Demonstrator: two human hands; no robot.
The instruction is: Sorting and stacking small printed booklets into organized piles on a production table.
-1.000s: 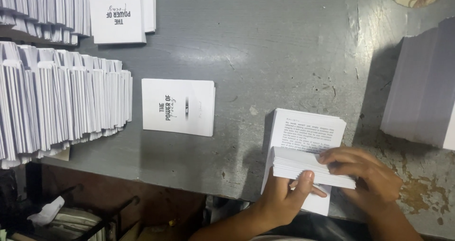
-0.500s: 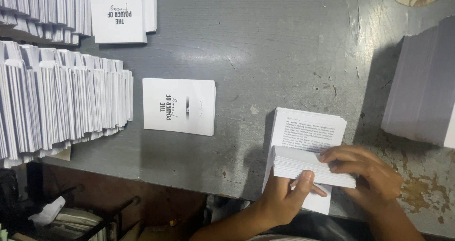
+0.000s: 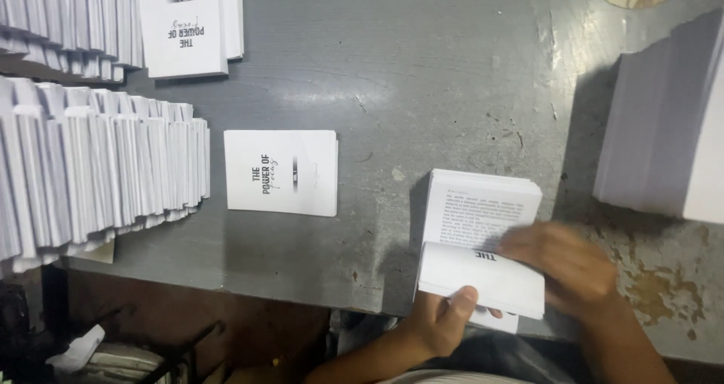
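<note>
Near right on the grey metal tabletop: small white stack of printed paper sheets, its white cover sheet pinched by left hand, pressed by blurred right hand. Left, white booklet.

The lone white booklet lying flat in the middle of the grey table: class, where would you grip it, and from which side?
Probably by the booklet's right edge, coming from the bare table on that side. It lies flat and alone; the rows of stacked booklets crowd its left.
</note>
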